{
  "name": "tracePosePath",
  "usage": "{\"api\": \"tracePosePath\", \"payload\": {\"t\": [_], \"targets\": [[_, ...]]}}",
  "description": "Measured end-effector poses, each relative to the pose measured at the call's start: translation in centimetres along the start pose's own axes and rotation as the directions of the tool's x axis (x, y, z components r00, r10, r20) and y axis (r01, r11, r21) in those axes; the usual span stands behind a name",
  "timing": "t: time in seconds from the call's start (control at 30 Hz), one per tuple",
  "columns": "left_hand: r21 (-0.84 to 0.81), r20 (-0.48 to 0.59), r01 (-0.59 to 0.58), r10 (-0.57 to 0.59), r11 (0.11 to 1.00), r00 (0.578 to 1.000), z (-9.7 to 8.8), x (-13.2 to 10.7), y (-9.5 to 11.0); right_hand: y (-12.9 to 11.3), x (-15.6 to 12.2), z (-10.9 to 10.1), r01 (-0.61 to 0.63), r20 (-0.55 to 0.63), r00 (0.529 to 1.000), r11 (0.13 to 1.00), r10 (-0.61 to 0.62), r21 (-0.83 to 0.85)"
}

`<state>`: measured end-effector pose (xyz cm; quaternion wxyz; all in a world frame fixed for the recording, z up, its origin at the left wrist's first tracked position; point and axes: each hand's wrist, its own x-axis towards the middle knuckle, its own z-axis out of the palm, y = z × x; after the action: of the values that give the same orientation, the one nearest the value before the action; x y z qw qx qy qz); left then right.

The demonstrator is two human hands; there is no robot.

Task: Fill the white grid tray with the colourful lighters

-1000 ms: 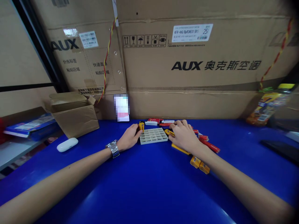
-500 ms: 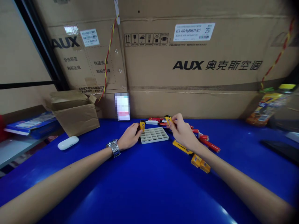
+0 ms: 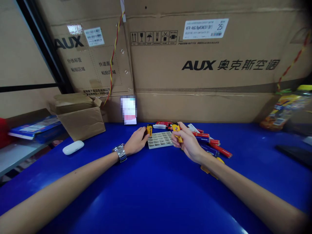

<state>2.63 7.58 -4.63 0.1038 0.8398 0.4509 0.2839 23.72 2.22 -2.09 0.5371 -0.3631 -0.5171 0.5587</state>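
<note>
My left hand [image 3: 136,141], with a metal watch at the wrist, is closed around a small yellow piece with a black top [image 3: 149,130]. That piece stands upright at the left end of a pale grid tray [image 3: 159,140] with many small compartments. Above the tray's right end, my right hand [image 3: 188,140] pinches a yellow-and-black piece [image 3: 176,130], tilted, its exact kind unclear. Red and blue sticks [image 3: 220,150] lie in a pile beside and behind this hand. Orange-yellow pieces [image 3: 205,168] are partly hidden under my right forearm.
A lit phone [image 3: 128,110] leans on the large cardboard box [image 3: 158,78] behind. To the left are a small open carton [image 3: 81,118] and a white case [image 3: 73,147]. A drink bottle [image 3: 280,112] and a dark flat object [image 3: 293,156] are on the right.
My right hand has turned, showing more of its yellow-and-black piece over the tray's right end. The long yellow piece below that hand no longer shows. My left hand keeps its hold.
</note>
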Motion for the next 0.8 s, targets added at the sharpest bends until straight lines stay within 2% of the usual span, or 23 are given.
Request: {"api": "tracePosePath", "payload": {"t": [0.17,0.3,0.4,0.63,0.8], "targets": [[-0.007,-0.003,-0.001,0.001,1.0,1.0,-0.1,0.0,0.1,-0.6,-0.3,0.7,-0.13,-0.041,0.991,0.992,0.13,0.004],[-0.002,0.001,-0.012,0.012,1.0,1.0,-0.1,0.0,0.1,-0.9,-0.7,1.3,-0.115,-0.123,0.986,0.993,0.11,-0.032],[0.01,-0.004,-0.015,0.015,1.0,1.0,-0.1,0.0,0.1,-1.1,-0.8,1.6,-0.104,-0.138,0.985,0.994,0.107,0.029],[0.008,0.005,0.0,0.0,1.0,1.0,-0.2,0.0,0.3,-1.1,-0.6,1.6,-0.212,-0.168,0.956,0.963,0.24,0.166],[0.0,0.026,0.013,-0.013,1.0,1.0,-0.3,0.0,0.4,-0.9,-0.6,1.6,-0.23,-0.163,0.954,0.964,0.25,0.131]]}}
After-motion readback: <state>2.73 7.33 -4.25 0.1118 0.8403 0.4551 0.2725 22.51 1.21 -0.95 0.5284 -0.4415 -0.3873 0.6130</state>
